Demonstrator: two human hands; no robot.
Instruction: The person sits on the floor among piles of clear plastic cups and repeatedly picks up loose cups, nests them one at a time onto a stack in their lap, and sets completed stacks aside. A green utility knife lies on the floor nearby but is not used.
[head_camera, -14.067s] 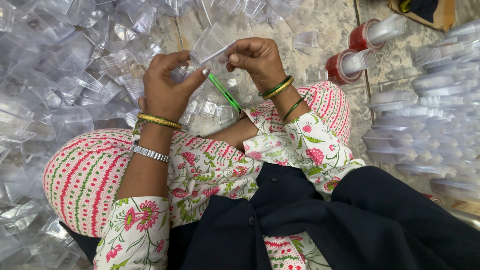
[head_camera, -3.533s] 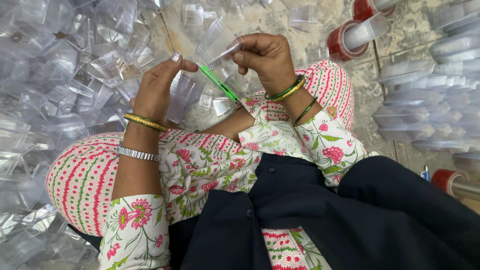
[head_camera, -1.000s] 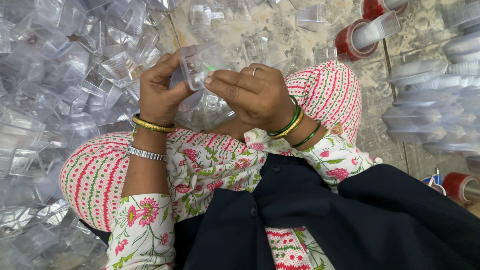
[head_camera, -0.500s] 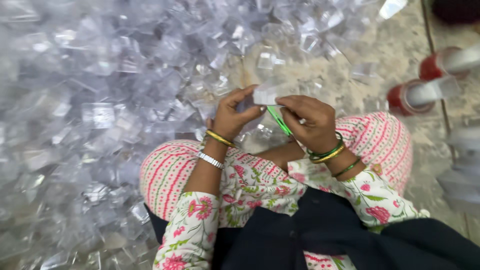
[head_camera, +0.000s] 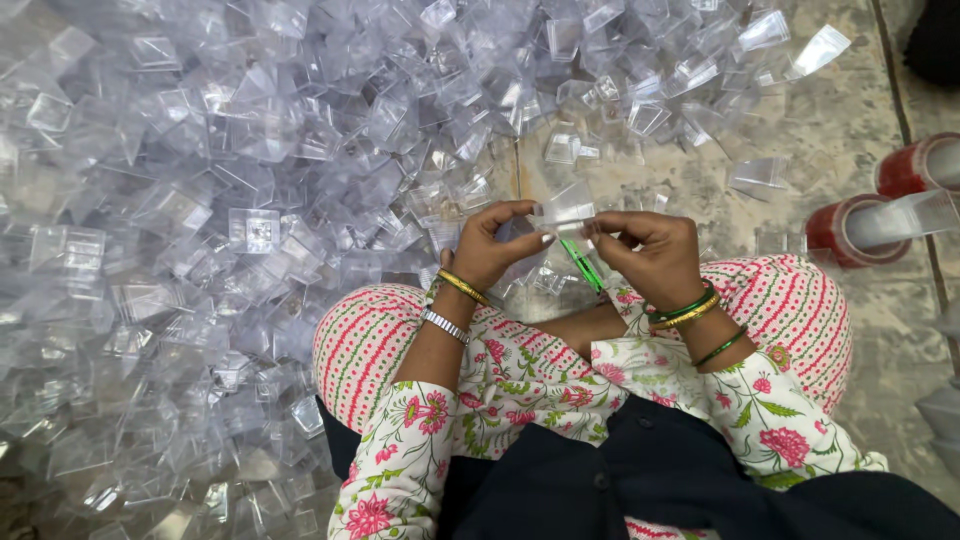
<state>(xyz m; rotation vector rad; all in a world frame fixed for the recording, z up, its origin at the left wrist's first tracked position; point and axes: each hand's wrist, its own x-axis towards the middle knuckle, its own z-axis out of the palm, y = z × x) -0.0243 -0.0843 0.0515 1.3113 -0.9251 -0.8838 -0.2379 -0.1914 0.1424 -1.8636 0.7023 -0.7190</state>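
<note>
Both hands pinch one clear plastic cup (head_camera: 566, 208) above the lap: left hand (head_camera: 492, 243) closed on its left side, right hand (head_camera: 650, 252) closed on its right plus green stick (head_camera: 582, 264). Clear cup pile (head_camera: 250, 180) covers floor (head_camera: 860, 130).

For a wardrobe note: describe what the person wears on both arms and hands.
Both arms wear cream sleeves printed with pink flowers and green leaves. The left wrist carries a gold bangle and, lower on the forearm, a silver metal band. The right wrist carries green and gold bangles, with another thin green bangle further up. No rings are clear on the left hand or right hand.
</note>
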